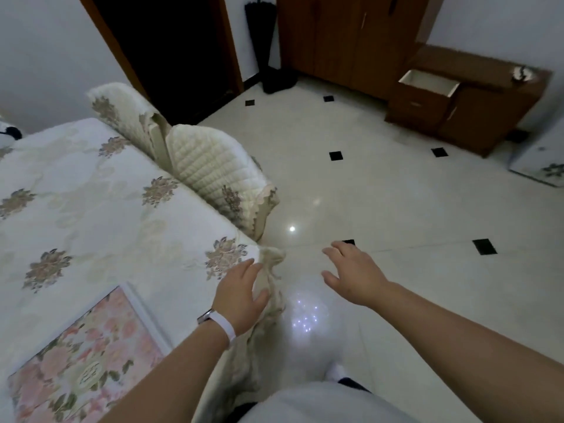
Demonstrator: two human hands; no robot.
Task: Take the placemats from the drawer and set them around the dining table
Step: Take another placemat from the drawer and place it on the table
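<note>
Head-camera view, looking down past two bare forearms. Left hand [239, 296], palm down, fingers [247, 267] spread and released, hovering at the near corner of the bench [91, 215], just beside the hanging fold of the cream floral tablecloth [271, 270]; whether touching the cloth cannot be told. White wristband [224, 325] on that wrist. Right hand [354, 274] out over the glossy tiled floor [381, 193], fingers likewise splayed and released, grasping nothing. One pink floral placemat [82, 364] with a white border lying flat on the bench at lower left, near the left forearm. Quilted cream chair [210, 172] pushed against the bench's far edge. Across the room at upper right, a low brown cabinet [476, 117] with its top drawer [427, 83] pulled open, pale interior visible, contents too small to make out. Tall wooden wardrobe [345, 38] behind, dark doorway [171, 50] at top centre.
</note>
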